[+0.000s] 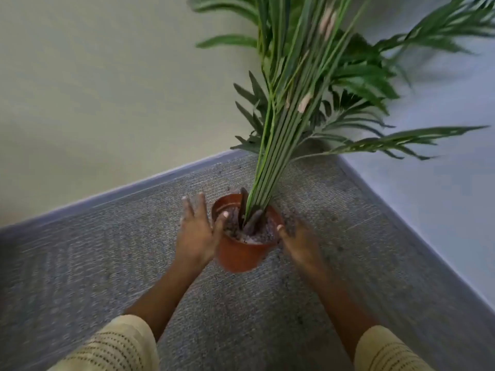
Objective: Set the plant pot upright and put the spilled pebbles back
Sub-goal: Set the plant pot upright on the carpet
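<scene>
The terracotta plant pot [242, 257] stands on the grey carpet [107, 250], leaning a little toward the wall corner. Its long green stems and fronds [294, 103] reach up and to the right. Pale pebbles [250, 238] fill the pot around the stems. A few pebbles and crumbs [227, 189] lie on the carpet just behind it. My left hand [195, 231] is at the pot's left side, fingers straight and spread, thumb over the rim. My right hand [298, 243] is blurred at the pot's right side, its thumb at the rim.
Two walls meet in a corner behind the plant, a pale one [107, 89] on the left and a bluish one [442, 183] on the right. A grey skirting strip [134, 187] runs along both. Carpet extends toward me and to the left.
</scene>
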`<act>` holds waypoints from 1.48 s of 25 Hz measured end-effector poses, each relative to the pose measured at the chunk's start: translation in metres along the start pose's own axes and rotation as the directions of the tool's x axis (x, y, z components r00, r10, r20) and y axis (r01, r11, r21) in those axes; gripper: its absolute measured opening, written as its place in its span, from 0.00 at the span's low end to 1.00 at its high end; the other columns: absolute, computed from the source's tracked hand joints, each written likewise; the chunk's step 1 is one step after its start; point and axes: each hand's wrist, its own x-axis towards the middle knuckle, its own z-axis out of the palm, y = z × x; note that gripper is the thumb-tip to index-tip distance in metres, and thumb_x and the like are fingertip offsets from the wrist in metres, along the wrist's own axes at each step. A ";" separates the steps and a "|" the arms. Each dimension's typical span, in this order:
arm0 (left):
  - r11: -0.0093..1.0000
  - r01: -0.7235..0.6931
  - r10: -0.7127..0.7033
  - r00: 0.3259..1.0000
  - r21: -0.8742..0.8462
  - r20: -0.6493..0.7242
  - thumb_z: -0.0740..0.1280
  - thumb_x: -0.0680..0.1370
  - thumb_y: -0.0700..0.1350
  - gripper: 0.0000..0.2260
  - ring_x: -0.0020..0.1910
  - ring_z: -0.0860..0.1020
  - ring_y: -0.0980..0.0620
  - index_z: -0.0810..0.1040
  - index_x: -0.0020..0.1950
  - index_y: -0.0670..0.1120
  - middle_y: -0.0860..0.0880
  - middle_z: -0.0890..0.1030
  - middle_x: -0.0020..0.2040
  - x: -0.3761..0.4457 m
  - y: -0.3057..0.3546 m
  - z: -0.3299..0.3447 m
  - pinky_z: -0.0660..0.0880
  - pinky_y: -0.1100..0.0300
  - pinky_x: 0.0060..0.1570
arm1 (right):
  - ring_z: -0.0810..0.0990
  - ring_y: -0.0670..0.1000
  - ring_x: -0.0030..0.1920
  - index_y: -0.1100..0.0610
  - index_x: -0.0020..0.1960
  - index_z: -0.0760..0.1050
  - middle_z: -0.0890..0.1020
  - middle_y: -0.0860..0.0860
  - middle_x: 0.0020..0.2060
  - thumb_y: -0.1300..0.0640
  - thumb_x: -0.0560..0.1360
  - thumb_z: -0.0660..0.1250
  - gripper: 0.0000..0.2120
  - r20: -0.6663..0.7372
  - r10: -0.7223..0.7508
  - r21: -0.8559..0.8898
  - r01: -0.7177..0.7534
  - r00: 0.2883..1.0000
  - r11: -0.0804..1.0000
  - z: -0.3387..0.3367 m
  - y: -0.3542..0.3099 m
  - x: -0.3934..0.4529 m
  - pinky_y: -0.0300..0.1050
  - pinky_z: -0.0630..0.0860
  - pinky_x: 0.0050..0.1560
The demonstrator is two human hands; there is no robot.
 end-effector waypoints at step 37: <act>0.568 0.451 -0.414 0.879 -0.688 0.236 0.66 0.76 0.40 0.11 0.35 0.81 0.37 0.76 0.51 0.31 0.35 0.78 0.38 0.048 -0.055 0.098 0.81 0.43 0.31 | 0.78 0.68 0.56 0.61 0.66 0.68 0.73 0.63 0.66 0.65 0.79 0.58 0.15 0.333 0.269 0.434 -0.400 0.904 0.807 0.067 0.035 0.076 0.47 0.78 0.21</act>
